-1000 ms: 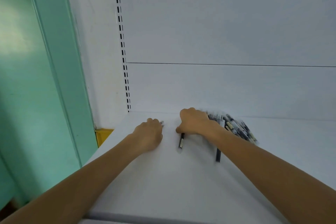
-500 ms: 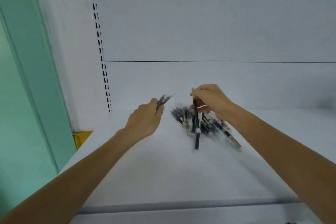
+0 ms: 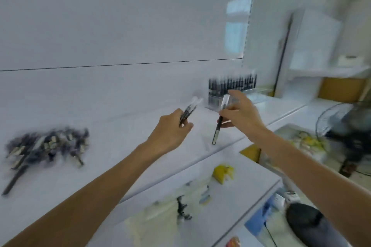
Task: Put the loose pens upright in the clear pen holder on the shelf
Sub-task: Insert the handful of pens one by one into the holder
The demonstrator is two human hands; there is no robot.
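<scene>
Head view, left hand point(image 3: 170, 132): gripping a small bundle of pens point(image 3: 188, 112), their pale ends pointing up and away toward the far right.
Head view, right hand point(image 3: 242, 115): pinching a single pen point(image 3: 219, 124) between thumb and fingers. The pen is hanging nearly upright above the shelf point(image 3: 120, 126).
Pen holder point(image 3: 213, 100): standing at the far right end of the shelf against the back wall, just beyond the right hand. A row of dark pens is already standing upright in it. Its clear walls are blurring too much to show any free slots.
Loose pile point(image 3: 46, 146): lying on the left of the shelf, well apart from both hands.
What is changing: half a second ago both hands were lifting pens right over the pile. Now the view is swinging right, the pile is falling behind on the left, and both hands are travelling toward the holder.
Meaning for the task: the pick-up seems done and the carry is under way. Slotting the pens in looks like the next step, probably the right hand's single pen first.
Remaining work: many pens are still waiting in the pile, so more trips seem likely.
</scene>
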